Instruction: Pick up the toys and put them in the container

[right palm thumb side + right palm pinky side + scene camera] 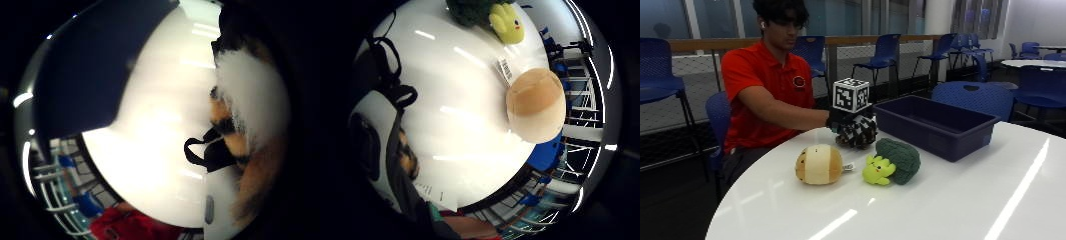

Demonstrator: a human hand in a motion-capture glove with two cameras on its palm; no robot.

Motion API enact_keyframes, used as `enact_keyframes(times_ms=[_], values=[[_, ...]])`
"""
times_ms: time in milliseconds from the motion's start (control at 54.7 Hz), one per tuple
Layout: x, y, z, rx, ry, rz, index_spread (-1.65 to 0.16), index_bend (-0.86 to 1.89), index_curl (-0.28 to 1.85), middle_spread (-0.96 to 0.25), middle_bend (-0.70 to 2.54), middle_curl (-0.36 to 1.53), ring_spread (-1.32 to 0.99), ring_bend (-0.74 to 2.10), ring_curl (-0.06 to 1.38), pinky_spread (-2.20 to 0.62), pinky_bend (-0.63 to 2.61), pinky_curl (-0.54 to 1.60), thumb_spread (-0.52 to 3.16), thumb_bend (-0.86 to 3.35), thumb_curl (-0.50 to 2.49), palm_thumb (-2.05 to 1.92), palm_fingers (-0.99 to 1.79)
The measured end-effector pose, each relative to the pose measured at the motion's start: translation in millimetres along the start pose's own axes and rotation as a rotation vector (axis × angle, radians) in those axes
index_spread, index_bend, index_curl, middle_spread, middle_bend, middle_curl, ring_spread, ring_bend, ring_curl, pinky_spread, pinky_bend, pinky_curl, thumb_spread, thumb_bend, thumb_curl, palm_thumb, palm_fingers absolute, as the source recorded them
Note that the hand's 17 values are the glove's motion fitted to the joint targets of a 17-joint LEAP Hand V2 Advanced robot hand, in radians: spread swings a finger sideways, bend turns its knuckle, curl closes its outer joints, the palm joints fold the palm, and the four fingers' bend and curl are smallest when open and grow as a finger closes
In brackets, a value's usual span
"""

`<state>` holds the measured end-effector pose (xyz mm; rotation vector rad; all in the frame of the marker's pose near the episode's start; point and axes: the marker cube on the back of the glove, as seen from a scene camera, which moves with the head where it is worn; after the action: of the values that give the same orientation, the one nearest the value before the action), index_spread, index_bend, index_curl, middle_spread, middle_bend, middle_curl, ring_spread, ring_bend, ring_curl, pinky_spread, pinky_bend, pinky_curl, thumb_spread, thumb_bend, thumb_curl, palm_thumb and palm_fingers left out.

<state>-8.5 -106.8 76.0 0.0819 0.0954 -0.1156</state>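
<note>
My gloved right hand (842, 120) grips a furry black, white and brown plush toy (857, 134) near the table's far edge, just left of the navy container (933, 125). Whether the toy touches the table I cannot tell. Its white and orange fur (250, 100) fills one side of the thumb side palm view, with the container (90, 70) across from it. A round tan plush (818, 164) and a green broccoli plush (894, 161) with a yellow face lie on the white table (939, 200). The little finger side palm view shows the tan plush (536, 105) and the broccoli plush (490, 15).
The person in a red shirt sits at the far side of the round table. The container looks to hold nothing. Blue chairs (973, 95) stand behind the table, and another table (1039, 62) is at the back right.
</note>
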Motion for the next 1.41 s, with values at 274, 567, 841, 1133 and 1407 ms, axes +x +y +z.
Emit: enact_keyframes(times_ms=[274, 567, 841, 1133, 1407], values=[[-19.8, -37.6, -83.4, 0.075, -0.026, -0.008, -0.47, 0.33, 0.35, -0.43, 0.5, 0.41, -0.48, 0.91, 0.42, -0.43, 0.98, 0.38, 0.77, 0.18, 0.7, 0.67, 1.0], [-103.4, -86.3, -161.5, 0.142, 0.047, -0.165, -0.49, 0.35, 0.46, -0.46, 0.49, 0.48, -0.51, 0.86, 0.45, -0.43, 0.98, 0.4, 0.64, 0.15, 0.83, 0.68, 0.94], [-174.7, -120.9, -192.4, 0.158, -0.003, -0.24, -0.51, 0.35, 0.58, -0.47, 0.46, 0.56, -0.52, 0.85, 0.48, -0.42, 1.0, 0.42, 0.59, 0.13, 0.93, 0.68, 0.89], [-157.8, -126.6, -145.3, -0.127, -0.111, -0.263, -0.45, 0.03, 0.61, -0.31, 0.18, 0.55, -0.31, 0.66, 0.52, -0.25, 1.17, 0.53, 0.88, -0.05, 0.86, 0.39, -0.25], [-32.2, -100.2, -137.9, -0.048, -0.105, -0.113, -0.36, 0.08, 0.32, -0.09, 0.11, 0.37, -0.02, 0.19, 0.3, 0.05, 1.15, 0.41, 1.1, -0.08, 0.54, -0.08, -0.31]])
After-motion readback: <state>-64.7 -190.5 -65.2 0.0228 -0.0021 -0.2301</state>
